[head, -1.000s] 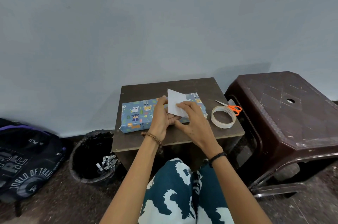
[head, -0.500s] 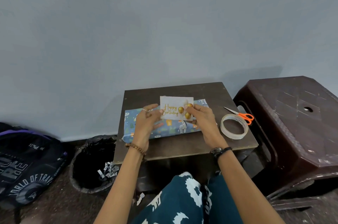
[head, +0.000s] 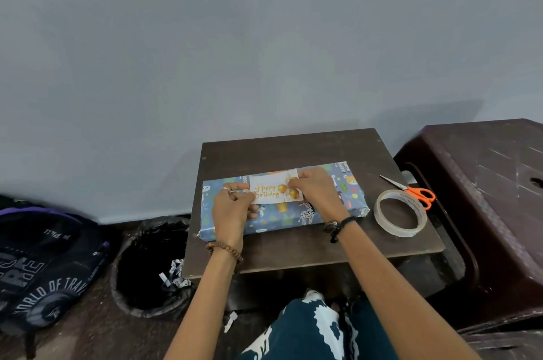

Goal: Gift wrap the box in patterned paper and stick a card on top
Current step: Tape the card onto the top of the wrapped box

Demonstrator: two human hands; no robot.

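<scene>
A box wrapped in blue animal-print paper (head: 323,207) lies across a small dark table (head: 293,148). On its top sits a white card (head: 269,189) with gold "Happy Birthday" lettering and gold balloons, face up. My left hand (head: 232,208) holds the card's left edge with curled fingers. My right hand (head: 317,192) pinches the card's right edge, fingertips on the balloons.
A roll of clear tape (head: 399,212) lies on the table's right side, with orange-handled scissors (head: 411,190) just behind it. A dark brown plastic stool (head: 484,183) stands to the right. A black bin (head: 150,265) and a dark backpack (head: 44,265) sit on the floor at left.
The card, first held with its blank back up, has been turned face up and lowered flat onto the wrapped box. Both hands moved down with it.
</scene>
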